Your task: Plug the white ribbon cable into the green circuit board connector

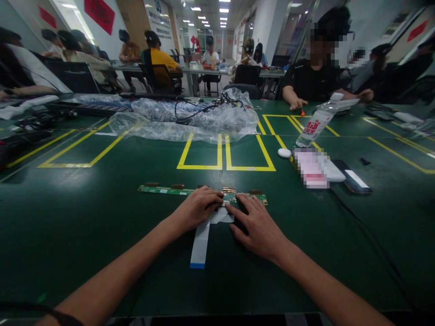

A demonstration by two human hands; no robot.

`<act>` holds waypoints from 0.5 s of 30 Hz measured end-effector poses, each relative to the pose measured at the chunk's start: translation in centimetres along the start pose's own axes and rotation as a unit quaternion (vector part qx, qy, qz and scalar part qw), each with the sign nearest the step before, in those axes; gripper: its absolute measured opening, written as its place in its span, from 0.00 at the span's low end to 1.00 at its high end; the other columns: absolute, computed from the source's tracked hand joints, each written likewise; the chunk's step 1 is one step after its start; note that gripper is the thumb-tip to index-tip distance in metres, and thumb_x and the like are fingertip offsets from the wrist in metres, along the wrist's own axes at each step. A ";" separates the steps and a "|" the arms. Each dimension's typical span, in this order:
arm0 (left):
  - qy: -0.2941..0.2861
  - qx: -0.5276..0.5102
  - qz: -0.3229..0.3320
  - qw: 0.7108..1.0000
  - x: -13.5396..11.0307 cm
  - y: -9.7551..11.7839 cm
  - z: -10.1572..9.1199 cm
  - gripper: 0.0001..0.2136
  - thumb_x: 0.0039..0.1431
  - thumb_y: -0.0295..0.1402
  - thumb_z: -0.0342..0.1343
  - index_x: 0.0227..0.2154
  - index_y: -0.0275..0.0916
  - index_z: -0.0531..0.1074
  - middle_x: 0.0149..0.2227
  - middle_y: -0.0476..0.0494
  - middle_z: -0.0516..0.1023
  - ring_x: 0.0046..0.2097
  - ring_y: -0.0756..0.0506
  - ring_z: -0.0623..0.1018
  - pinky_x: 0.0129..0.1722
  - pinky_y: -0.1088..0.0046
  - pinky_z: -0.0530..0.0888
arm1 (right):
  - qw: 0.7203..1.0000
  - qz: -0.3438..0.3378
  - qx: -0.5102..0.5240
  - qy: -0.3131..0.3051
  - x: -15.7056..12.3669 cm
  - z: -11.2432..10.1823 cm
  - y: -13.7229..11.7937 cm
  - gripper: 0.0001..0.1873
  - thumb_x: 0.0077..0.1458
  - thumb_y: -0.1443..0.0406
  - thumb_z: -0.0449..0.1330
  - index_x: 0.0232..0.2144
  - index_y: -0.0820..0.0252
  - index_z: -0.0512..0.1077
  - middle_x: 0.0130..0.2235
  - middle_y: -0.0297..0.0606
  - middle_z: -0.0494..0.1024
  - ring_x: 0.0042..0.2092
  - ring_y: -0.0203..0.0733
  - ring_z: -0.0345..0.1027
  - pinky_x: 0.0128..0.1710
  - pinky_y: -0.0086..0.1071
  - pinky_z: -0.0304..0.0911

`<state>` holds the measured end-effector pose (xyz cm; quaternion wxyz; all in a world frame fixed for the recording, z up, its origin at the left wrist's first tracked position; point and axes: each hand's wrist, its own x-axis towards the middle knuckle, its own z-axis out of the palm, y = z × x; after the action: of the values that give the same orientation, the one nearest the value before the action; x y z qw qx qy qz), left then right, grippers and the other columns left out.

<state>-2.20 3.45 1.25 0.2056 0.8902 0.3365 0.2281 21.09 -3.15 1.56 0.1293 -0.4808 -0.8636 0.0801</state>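
Observation:
A long, narrow green circuit board [170, 191] lies crosswise on the table before me, with small brown tabs along its far edge. A white flat ribbon cable [200, 244] with a blue end runs toward me from the board's middle, folded near the connector. My left hand [200, 206] rests over the board, its fingers bent together at the cable's connector end; the thumb is mostly hidden. My right hand [260, 222] has its fingers spread, the fingertips touching the board and the connector from the right.
Crumpled clear plastic wrap [190, 122] with black cables lies beyond yellow tape outlines [200, 167]. To the right are a water bottle [312, 127], a white oval case [284, 153], a phone [355, 179] and a black cable [360, 222]. A person sits across the table.

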 end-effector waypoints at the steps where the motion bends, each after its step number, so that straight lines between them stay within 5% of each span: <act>1: -0.003 -0.002 0.001 1.000 0.0 0.0 0.0 0.10 0.66 0.28 0.52 0.45 0.41 0.76 0.51 0.43 0.77 0.50 0.44 0.73 0.51 0.60 0.72 | 1.000 0.000 -0.002 -0.002 0.0 0.0 0.0 0.30 0.61 0.59 0.57 0.64 0.52 0.62 0.68 0.50 0.58 0.69 0.60 0.48 0.65 0.59 0.47; 15: 0.007 0.002 -0.011 1.000 0.2 0.0 0.1 0.09 0.66 0.27 0.51 0.41 0.40 0.77 0.50 0.44 0.77 0.50 0.44 0.72 0.50 0.60 0.72 | 1.000 0.012 -0.019 -0.006 0.3 -0.2 -0.4 0.28 0.63 0.58 0.55 0.64 0.53 0.63 0.67 0.49 0.59 0.67 0.59 0.50 0.65 0.58 0.49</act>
<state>-1.95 3.58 1.20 0.2038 0.8854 0.3478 0.2315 20.66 -3.06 1.88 0.1137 -0.4934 -0.8596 0.0683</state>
